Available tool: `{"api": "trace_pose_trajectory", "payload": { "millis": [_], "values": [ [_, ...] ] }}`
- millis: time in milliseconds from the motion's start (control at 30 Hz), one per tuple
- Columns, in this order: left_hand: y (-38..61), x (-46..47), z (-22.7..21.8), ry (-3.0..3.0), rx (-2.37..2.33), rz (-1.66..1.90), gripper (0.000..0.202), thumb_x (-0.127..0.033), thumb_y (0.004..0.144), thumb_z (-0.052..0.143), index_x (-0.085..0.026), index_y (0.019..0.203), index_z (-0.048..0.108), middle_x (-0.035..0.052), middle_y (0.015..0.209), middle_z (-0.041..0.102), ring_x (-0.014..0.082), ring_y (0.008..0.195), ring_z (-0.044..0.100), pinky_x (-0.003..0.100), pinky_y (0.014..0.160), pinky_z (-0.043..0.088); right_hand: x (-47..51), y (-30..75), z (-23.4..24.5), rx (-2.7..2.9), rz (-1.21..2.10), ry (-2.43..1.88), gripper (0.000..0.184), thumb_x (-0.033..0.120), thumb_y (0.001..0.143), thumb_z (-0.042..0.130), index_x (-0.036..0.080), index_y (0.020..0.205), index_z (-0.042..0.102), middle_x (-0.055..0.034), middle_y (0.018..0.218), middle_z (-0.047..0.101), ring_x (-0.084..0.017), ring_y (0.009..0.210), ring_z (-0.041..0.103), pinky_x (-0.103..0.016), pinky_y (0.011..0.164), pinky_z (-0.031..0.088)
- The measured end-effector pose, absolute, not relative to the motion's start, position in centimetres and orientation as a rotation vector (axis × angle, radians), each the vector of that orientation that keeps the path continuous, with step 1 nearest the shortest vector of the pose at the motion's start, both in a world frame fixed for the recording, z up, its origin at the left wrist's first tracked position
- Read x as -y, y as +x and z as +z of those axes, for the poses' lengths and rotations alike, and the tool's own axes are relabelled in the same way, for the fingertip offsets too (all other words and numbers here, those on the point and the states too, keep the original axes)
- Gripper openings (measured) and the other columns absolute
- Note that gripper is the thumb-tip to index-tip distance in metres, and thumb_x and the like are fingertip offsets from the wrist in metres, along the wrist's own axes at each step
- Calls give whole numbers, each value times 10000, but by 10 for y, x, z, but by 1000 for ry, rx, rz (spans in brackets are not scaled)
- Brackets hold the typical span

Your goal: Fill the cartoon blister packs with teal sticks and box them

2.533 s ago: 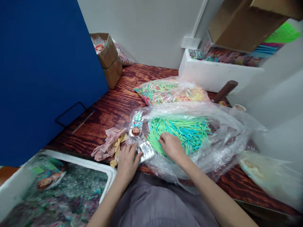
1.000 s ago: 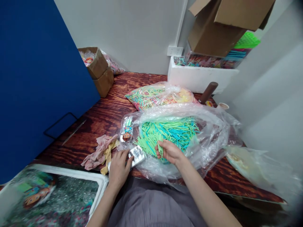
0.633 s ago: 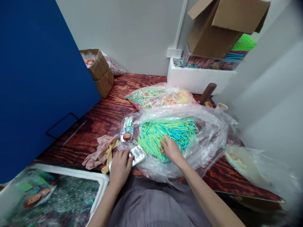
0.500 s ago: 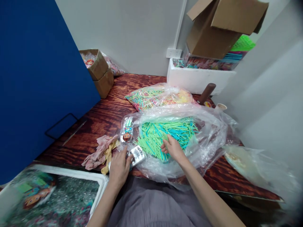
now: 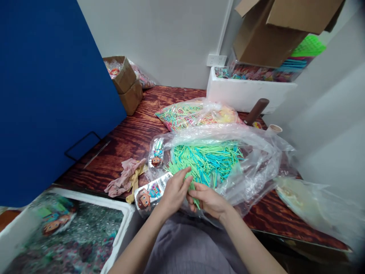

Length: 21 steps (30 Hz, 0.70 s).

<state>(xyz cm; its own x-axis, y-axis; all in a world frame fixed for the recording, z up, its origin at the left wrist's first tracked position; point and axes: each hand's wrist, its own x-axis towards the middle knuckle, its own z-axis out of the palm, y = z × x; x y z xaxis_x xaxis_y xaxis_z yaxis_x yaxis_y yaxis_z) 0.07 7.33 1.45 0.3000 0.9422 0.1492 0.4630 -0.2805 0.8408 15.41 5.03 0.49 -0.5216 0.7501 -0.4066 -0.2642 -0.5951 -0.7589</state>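
Note:
My right hand is closed around a small bundle of thin green sticks, which slants down between its thumb and fingers. From the other side, my left hand has its fingers closed on the upper end of the same bundle. Just behind lies a heap of loose green and blue sticks in a spread-out clear plastic bag. Partly hidden by my left hand is a shiny printed packet with a cartoon figure. A similar packet lies farther back, left of the heap.
Pink and yellow cloths lie left of the packets. A foam box with packets stands front left, below a blue panel. Behind are another bag of sticks, a brown cylinder, and a white foam box under a carton.
My right hand has drawn the green sticks from the heap towards me. My left hand has moved right to meet it, uncovering more of the near packet. The view has shifted slightly.

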Motion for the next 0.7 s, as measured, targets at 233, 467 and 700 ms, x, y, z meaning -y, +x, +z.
{"api": "trace_pose_trajectory", "payload": {
  "millis": [233, 467, 700],
  "values": [
    [8, -53, 19, 1962, -1077, 755, 439, -369, 973, 442, -251, 1393, 499, 89, 1368, 595, 223, 1255, 552, 388, 1047, 445, -44, 150, 8, 795, 2028, -987, 354, 411, 655, 831, 182, 777, 591, 44, 623, 598, -97, 541, 557, -218, 546, 452],
    [-80, -61, -11, 1710, -1718, 1066, 314, -421, 928, 486, -185, 852, 678, 48, 854, 716, 211, 846, 655, 318, 802, 497, -41, 166, 7, 784, 1797, -988, 305, 457, 774, 749, 196, 880, 632, 11, 738, 621, -148, 687, 597, -325, 719, 524],
    [-180, -96, -47, 1975, -2264, 861, 368, -362, 867, 464, -142, 1092, 655, 159, 1215, 657, 304, 1138, 573, 426, 984, 430, -38, 166, -15, 803, 1527, -1116, 306, 471, 782, 734, 202, 902, 652, 12, 703, 615, -159, 694, 580, -316, 727, 476]
  ]
}}
